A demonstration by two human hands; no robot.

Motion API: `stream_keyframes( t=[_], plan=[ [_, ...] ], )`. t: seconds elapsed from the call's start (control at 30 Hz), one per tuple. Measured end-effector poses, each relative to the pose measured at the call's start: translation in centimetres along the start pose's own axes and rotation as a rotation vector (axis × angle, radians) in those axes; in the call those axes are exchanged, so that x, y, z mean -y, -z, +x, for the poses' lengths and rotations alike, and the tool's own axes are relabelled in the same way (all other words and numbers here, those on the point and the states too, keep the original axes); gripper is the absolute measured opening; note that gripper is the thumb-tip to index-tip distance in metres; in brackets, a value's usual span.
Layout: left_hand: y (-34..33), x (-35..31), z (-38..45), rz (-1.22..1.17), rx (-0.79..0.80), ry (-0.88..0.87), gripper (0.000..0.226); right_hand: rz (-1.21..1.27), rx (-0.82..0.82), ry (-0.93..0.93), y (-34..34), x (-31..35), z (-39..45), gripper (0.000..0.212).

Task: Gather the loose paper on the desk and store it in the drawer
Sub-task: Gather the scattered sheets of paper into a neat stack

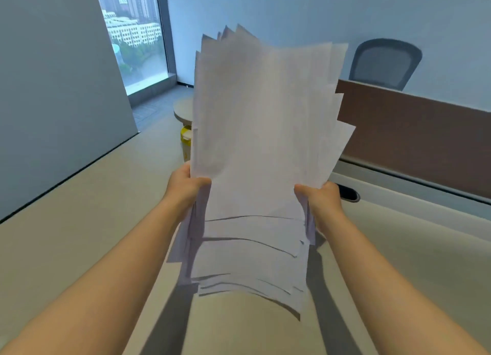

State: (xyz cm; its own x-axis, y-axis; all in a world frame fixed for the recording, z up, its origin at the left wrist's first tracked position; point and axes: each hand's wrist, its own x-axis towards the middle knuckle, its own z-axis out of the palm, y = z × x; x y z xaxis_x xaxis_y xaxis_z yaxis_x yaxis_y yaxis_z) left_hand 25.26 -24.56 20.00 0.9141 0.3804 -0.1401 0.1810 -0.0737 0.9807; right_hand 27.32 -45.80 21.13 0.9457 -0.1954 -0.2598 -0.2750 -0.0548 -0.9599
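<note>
Many loose sheets of paper [261,142], fanned and uneven, raised above desk [79,208]; pinched at left and right edges by left hand [186,187], right hand [322,198]. Likely slipping from misaligned edges.

Uneven stack of white paper [260,142], sheets fanned & misaligned, held upright above desk [79,208].
</note>
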Motion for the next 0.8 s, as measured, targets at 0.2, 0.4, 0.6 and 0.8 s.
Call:
stream_keyframes(
  t=[0.2,0.4,0.6,0.8],
  plan=[
    [1.2,-5.2,-0.3,-0.113,0.015,-0.165,0.044,0.109,-0.011,0.132,0.4,4.7,-1.5,0.039],
    [1.8,-4.8,-0.3,-0.249,0.068,-0.148,0.046,0.096,0.061,0.192,1.6,4.3,-1.4,0.018],
    [1.2,-2.3,0.7,-0.231,0.130,-0.053,0.047,0.087,0.151,0.169,1.4,2.2,-0.9,0.023],
    [0.1,-3.0,1.9,-0.248,0.027,-0.105,0.043,0.126,0.030,0.210,0.3,2.3,-0.1,0.027]
  ],
)
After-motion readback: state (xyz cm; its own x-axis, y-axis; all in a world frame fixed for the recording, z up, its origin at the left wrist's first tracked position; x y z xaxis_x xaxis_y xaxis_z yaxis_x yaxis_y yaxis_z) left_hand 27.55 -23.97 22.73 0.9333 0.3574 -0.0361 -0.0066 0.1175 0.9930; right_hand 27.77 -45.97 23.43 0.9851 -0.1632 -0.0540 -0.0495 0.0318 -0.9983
